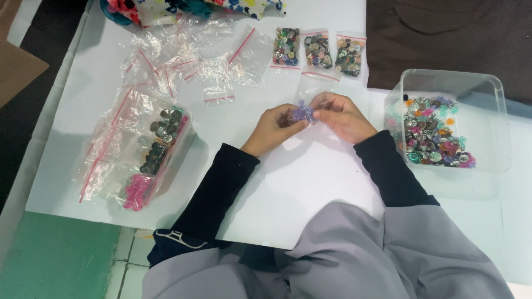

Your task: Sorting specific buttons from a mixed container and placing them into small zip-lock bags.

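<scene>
My left hand (272, 129) and my right hand (342, 115) meet above a white sheet (310, 182), both pinching a small clear bag with purple buttons (302, 113) between the fingertips. The upper part of the clear bag rises behind the fingers. Black sleeves cover both forearms. A clear plastic tub (487, 88) with many mixed coloured buttons (435, 135) stands just right of my right hand.
Three filled button bags (317, 51) lie in a row at the back. Empty zip bags (183, 61) are scattered at the back left. A clear container (141, 149) with bagged dark and pink buttons sits left. Brown cloth (449, 33) covers the back right.
</scene>
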